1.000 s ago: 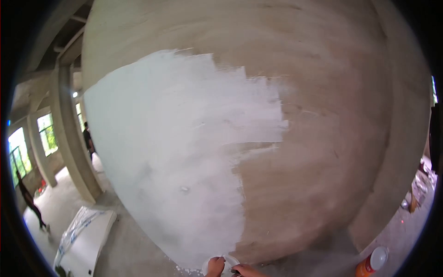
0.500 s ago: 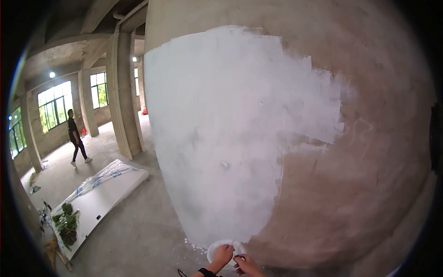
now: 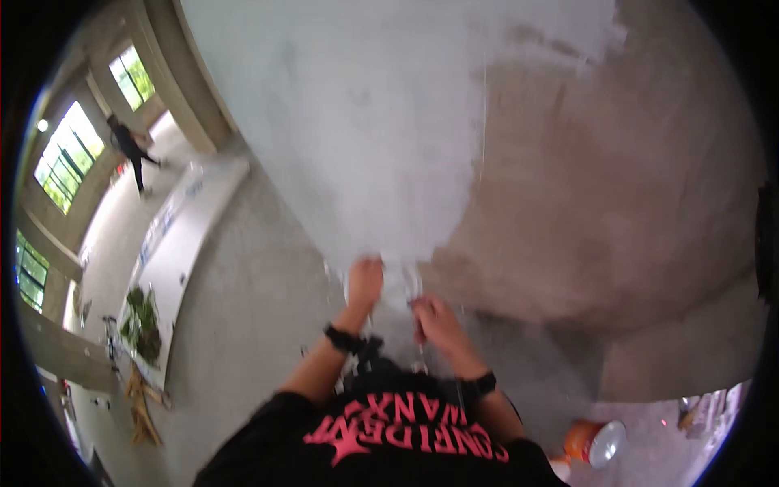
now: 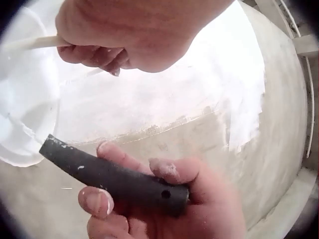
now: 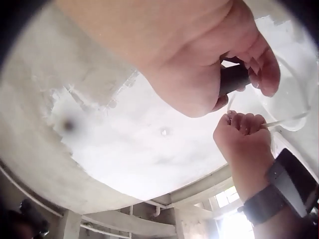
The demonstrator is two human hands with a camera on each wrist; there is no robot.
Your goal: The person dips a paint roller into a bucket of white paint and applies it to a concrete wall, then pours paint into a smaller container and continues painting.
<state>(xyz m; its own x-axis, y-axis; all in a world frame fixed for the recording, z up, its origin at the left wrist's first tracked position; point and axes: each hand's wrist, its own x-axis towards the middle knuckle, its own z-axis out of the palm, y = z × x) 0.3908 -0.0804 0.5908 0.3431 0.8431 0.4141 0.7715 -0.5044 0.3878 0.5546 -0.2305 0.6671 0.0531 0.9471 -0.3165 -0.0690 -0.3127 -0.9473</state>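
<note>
In the head view my left hand [image 3: 365,284] and right hand [image 3: 438,321] are at either side of a white bucket [image 3: 402,280] by the foot of the wall. A thin pale rod [image 4: 37,44] is gripped in the left fist and runs over the bucket's mouth. My right hand [image 4: 199,199] holds a tool by its dark, slightly curved handle [image 4: 114,179], which has a hole near its butt and white specks on it. The tool's thin far end points into the bucket, mostly out of sight. White residue marks the right fingertips [image 4: 167,169].
A white coat [image 3: 381,138] covers part of the brown wall [image 3: 600,187] ahead. To the left lies a long white panel [image 3: 203,211] with greenery [image 3: 142,325] on it; another person [image 3: 130,150] is beyond. An orange can [image 3: 586,442] stands at lower right.
The head view has turned left, then tipped down, so the hands, arms and black shirt now show. Both hands stay at the bucket, now a little farther apart in view.
</note>
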